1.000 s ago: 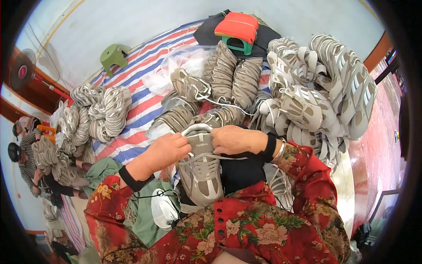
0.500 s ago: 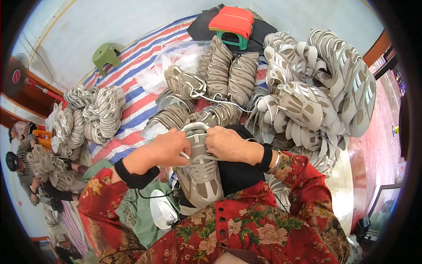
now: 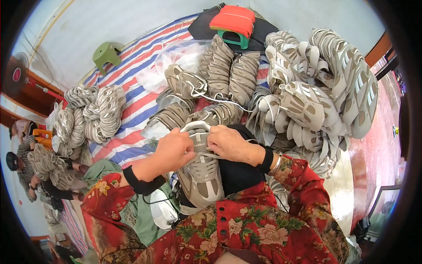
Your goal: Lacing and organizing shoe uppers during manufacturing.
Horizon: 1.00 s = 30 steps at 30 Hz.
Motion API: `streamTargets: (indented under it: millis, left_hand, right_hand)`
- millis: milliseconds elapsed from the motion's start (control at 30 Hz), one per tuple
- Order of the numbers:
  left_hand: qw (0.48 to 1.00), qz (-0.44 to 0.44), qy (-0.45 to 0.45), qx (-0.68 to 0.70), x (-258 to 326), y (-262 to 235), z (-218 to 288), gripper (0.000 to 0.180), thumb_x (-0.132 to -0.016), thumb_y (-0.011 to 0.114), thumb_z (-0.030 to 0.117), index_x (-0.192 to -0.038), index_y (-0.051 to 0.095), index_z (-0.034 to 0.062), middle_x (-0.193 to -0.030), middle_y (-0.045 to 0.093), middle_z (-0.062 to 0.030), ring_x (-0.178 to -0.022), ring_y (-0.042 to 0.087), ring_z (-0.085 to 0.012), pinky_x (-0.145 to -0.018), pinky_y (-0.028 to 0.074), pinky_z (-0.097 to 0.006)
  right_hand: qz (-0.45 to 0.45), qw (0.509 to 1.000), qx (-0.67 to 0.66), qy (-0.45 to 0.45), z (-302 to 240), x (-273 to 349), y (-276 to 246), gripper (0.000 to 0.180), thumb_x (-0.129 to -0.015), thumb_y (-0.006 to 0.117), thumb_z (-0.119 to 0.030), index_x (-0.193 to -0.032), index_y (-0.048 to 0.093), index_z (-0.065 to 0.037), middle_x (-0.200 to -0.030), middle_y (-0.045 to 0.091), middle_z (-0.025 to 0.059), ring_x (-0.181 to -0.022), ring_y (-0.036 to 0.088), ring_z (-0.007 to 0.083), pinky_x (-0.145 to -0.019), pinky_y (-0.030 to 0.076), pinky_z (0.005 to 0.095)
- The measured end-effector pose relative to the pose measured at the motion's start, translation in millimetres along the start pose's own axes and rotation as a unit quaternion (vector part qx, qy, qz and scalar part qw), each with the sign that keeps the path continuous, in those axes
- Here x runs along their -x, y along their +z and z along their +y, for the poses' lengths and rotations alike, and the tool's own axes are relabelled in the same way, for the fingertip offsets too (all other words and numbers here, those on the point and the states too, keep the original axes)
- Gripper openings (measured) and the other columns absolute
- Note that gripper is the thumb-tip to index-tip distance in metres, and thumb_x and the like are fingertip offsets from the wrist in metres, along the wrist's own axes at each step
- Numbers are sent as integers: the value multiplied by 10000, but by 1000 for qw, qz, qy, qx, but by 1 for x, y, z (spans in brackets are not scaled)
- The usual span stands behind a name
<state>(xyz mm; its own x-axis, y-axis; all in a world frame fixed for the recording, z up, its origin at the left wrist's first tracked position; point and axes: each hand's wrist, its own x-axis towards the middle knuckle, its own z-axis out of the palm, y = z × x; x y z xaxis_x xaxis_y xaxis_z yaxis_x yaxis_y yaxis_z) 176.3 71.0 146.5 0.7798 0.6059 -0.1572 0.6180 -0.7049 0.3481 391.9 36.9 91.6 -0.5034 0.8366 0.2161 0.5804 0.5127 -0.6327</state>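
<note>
Now L hand (image 3: 176,149) nearer R hand (image 3: 229,143) on shoe (image 3: 202,179) vs b4.

Beige-and-grey laced shoe upper (image 3: 203,180) just below centre, toe toward six o'clock; bare left hand (image 3: 176,150) closed at its ten o'clock edge; bare right hand (image 3: 231,143) pinching its one o'clock edge; stacked beige-and-white uppers (image 3: 307,105) toward two-three o'clock; olive-green plastic stool (image 3: 104,54) at ten.

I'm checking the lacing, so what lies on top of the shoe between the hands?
Pale laces cross the front of the shoe. The left hand and right hand partly cover its upper sides, hiding what lies beneath them.
</note>
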Motion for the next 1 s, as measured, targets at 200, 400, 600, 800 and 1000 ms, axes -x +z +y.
streamTargets:
  millis: [200, 400, 600, 800, 1000]
  left_hand:
    - [883, 357, -55, 301, -2, -46, 15, 80, -814, 621, 81, -748, 615, 38, -764, 581, -36, -765, 531, -149, -673, 425, -279]
    - [775, 547, 109, 298, 27, -140, 60, 108, -887, 586, 85, -808, 577, 11, -821, 535, 1, -725, 444, -59, -666, 359, -202]
    - [806, 431, 135, 383, 24, -104, 49, 179, -930, 542, 181, -967, 582, 10, -851, 550, -8, -707, 454, -63, -641, 373, -211]
    - [853, 93, 38, 513, 32, -62, 49, 277, -961, 484, 223, -1129, 532, 8, -861, 561, -6, -632, 478, -77, -589, 413, -238]
    - [680, 154, -65, 714, 56, -33, 13, 317, -990, 425, 290, -929, 568, 14, -614, 417, 36, -500, 330, -37, -463, 309, -205]
  right_hand:
    - [58, 906, -396, 135, -47, -49, -52, 174, -950, 483, -182, -871, 522, -32, -684, 592, 21, -494, 583, 89, -431, 420, 215]
    - [122, 876, -460, -74, -151, -76, -120, 125, -869, 587, -109, -860, 559, 12, -665, 575, 48, -534, 552, 93, -480, 431, 236]
    - [-4, 898, -440, -1, -139, -55, -105, 70, -876, 606, -56, -891, 568, 1, -773, 556, -11, -623, 504, 35, -528, 402, 190]
    - [95, 924, -322, -185, -126, -35, -118, 61, -840, 588, -72, -825, 570, -16, -758, 580, 77, -706, 545, 134, -653, 439, 278]
    - [118, 680, -723, -30, -46, 8, -113, 126, -934, 511, -101, -859, 578, -25, -732, 594, 38, -615, 561, 138, -598, 468, 251]
